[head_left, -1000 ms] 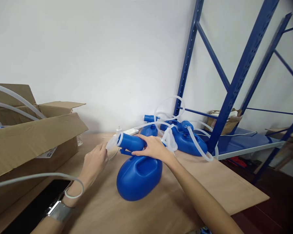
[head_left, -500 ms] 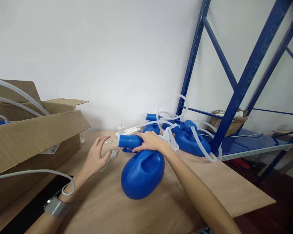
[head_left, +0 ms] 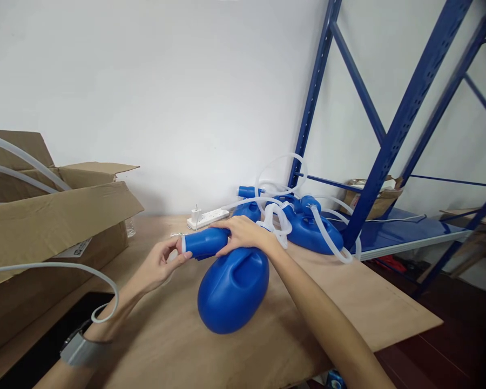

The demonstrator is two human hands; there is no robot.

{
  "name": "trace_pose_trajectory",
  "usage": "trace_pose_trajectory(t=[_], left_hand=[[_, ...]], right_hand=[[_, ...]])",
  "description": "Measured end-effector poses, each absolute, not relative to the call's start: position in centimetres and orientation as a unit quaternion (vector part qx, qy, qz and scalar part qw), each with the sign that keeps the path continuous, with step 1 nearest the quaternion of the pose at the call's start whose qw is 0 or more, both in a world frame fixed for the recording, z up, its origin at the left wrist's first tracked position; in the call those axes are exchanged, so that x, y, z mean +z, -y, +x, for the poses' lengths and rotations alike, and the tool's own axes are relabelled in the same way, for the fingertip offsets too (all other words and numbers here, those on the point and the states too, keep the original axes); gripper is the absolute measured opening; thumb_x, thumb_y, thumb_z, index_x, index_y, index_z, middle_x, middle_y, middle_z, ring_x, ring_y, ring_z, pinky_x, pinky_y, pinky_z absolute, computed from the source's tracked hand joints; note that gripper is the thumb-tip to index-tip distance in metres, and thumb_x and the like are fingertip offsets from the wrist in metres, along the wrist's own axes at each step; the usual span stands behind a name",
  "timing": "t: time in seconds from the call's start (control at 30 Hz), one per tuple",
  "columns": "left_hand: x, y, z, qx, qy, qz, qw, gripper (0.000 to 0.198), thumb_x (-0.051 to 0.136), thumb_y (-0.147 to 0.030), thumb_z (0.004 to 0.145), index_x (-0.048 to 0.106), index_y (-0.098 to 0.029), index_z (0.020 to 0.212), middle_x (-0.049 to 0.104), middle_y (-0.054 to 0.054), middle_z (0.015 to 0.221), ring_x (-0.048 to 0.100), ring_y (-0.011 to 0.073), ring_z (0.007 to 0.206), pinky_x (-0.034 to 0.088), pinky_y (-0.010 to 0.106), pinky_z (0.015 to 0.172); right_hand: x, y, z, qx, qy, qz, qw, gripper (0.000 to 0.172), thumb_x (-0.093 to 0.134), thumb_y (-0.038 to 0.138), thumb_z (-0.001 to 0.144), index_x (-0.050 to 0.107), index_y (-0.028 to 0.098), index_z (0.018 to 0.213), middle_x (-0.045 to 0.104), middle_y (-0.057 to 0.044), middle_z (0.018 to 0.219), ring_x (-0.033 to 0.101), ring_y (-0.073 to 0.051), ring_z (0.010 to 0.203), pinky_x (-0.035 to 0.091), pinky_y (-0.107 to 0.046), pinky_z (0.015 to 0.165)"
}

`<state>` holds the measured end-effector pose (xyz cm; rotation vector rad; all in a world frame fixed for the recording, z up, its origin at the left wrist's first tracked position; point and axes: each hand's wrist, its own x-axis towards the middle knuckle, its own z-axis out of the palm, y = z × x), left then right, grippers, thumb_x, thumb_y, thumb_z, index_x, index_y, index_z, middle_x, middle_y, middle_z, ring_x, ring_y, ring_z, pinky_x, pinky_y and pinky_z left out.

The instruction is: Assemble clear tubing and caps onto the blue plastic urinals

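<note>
left hand: (head_left: 157, 265) thumb and fingers pinching the white rim (head_left: 183, 245) at the open end of the blue neck, thumb on the near side. some fingertips are hidden, so can't tell exactly how they sit
right hand: (head_left: 245, 232) wrapped over the top where neck meets body, thumb pointing toward the left hand, gripping it
blue bottle: (head_left: 233, 292) between both hands, in front of the person at the middle of the table. rounded body nearest the camera, neck (head_left: 206, 243) pointing left. can't tell if the underside touches the table
left wrist: watch with a grey band (head_left: 81, 350), plus a pale cable (head_left: 85, 270) curling over the forearm
table: (head_left: 368, 302) brown board top, runs up to the white wall
power strip: (head_left: 210, 217) white, just behind the blue neck, a white plug adapter (head_left: 196, 214) standing at its left end
other blue bottles: (head_left: 314, 235) a cluster behind the right hand, near the rack, clear tubing (head_left: 327, 236) looping around them and a bundled coil (head_left: 282, 221) in front
cardboard box: (head_left: 56, 216) big, flaps open, left side, pale tubes (head_left: 24, 156) sticking out
black slab: (head_left: 44, 346) flat, beside the box, partly behind the left forearm
blue rack: (head_left: 392, 135) right side, small carton (head_left: 376, 200) on its blue shelf (head_left: 421, 233)
</note>
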<state>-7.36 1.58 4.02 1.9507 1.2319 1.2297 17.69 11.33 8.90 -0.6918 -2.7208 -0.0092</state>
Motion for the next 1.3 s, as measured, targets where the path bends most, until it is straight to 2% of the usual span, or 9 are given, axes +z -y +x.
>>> trace_pose_trajectory(t=[0.43, 0.6, 0.7, 0.77, 0.83, 0.93, 1.0, 1.1, 1.3], left_hand=[[2.1, -3.2, -8.4, 0.664, -0.478, 0.493, 0.296, 0.044, 0.070, -0.056, 0.074, 0.046, -0.021, 0.060, 0.048, -0.004, 0.062, 0.048, 0.0135, 0.063, 0.047, 0.029, 0.069], [1.3, -3.2, -8.2, 0.428, -0.654, 0.610, 0.132, 0.044, 0.067, -0.063, 0.076, 0.062, -0.021, 0.065, 0.061, 0.001, 0.064, 0.057, 0.0203, 0.065, 0.043, 0.030, 0.062], [0.5, -3.1, -7.2, 0.431, -0.642, 0.631, 0.061, 0.055, 0.066, -0.066, 0.078, 0.070, -0.019, 0.107, 0.072, 0.010, 0.099, 0.066, 0.0269, 0.083, 0.051, 0.036, 0.071], [0.3, -3.0, -6.6, 0.502, -0.590, 0.630, 0.047, 0.085, 0.070, -0.064, 0.076, 0.047, -0.020, 0.145, 0.062, 0.017, 0.133, 0.065, 0.0305, 0.107, 0.055, 0.040, 0.082], [0.4, -2.8, -6.2, 0.551, -0.531, 0.641, 0.066, 0.108, 0.075, -0.059, 0.074, 0.020, -0.024, 0.160, 0.045, 0.019, 0.153, 0.059, 0.0313, 0.125, 0.057, 0.042, 0.089], [0.9, -2.3, -5.9, 0.544, -0.508, 0.661, 0.099, 0.093, 0.074, -0.057, 0.077, 0.033, -0.026, 0.155, 0.055, 0.016, 0.147, 0.066, 0.0291, 0.114, 0.059, 0.039, 0.082], [1.3, -2.0, -5.9, 0.524, -0.531, 0.658, 0.103, 0.066, 0.069, -0.060, 0.081, 0.058, -0.023, 0.135, 0.069, 0.012, 0.128, 0.071, 0.0267, 0.096, 0.058, 0.035, 0.072], [1.5, -1.7, -6.2, 0.528, -0.554, 0.638, 0.090, 0.054, 0.067, -0.063, 0.080, 0.069, -0.021, 0.113, 0.074, 0.010, 0.115, 0.070, 0.0263, 0.091, 0.057, 0.032, 0.069], [1.1, -2.2, -6.5, 0.558, -0.577, 0.590, 0.088, 0.056, 0.064, -0.064, 0.079, 0.068, -0.019, 0.112, 0.074, 0.010, 0.109, 0.069, 0.0250, 0.088, 0.055, 0.031, 0.075]], right_hand=[[8.0, -12.1, 18.3, -0.025, 0.936, -0.307, 0.171, 0.079, 0.075, 0.068, 0.077, 0.059, 0.023, 0.139, 0.074, -0.013, 0.119, 0.070, -0.033, 0.108, 0.051, -0.038, 0.088], [7.4, -12.8, 18.4, -0.025, 0.929, -0.307, 0.206, 0.082, 0.069, 0.066, 0.084, 0.048, 0.021, 0.149, 0.071, -0.015, 0.125, 0.068, -0.033, 0.114, 0.050, -0.040, 0.093], [7.2, -13.1, 18.4, -0.019, 0.933, -0.285, 0.217, 0.084, 0.071, 0.061, 0.086, 0.043, 0.020, 0.153, 0.069, -0.016, 0.128, 0.067, -0.032, 0.116, 0.049, -0.040, 0.096], [7.3, -13.2, 18.4, -0.011, 0.941, -0.261, 0.214, 0.085, 0.074, 0.057, 0.085, 0.041, 0.021, 0.155, 0.066, -0.016, 0.134, 0.064, -0.032, 0.119, 0.048, -0.040, 0.099], [7.4, -13.1, 18.3, 0.003, 0.956, -0.213, 0.201, 0.084, 0.077, 0.052, 0.084, 0.040, 0.026, 0.156, 0.064, -0.013, 0.138, 0.061, -0.031, 0.124, 0.045, -0.040, 0.104], [7.7, -12.7, 18.0, 0.032, 0.972, -0.150, 0.180, 0.080, 0.078, 0.046, 0.085, 0.042, 0.033, 0.154, 0.064, -0.009, 0.136, 0.059, -0.029, 0.124, 0.043, -0.040, 0.106], [7.8, -12.5, 17.8, 0.058, 0.970, -0.153, 0.182, 0.081, 0.076, 0.047, 0.086, 0.039, 0.034, 0.156, 0.064, -0.009, 0.131, 0.061, -0.027, 0.118, 0.046, -0.040, 0.103], [7.9, -12.4, 17.8, 0.113, 0.948, -0.188, 0.229, 0.078, 0.069, 0.044, 0.093, 0.032, 0.027, 0.159, 0.067, -0.010, 0.124, 0.064, -0.024, 0.111, 0.050, -0.038, 0.097], [8.1, -13.1, 18.0, 0.142, 0.939, -0.187, 0.250, 0.026, 0.064, 0.029, 0.098, 0.073, 0.016, 0.119, 0.075, -0.010, 0.116, 0.069, -0.022, 0.108, 0.051, -0.032, 0.095]])
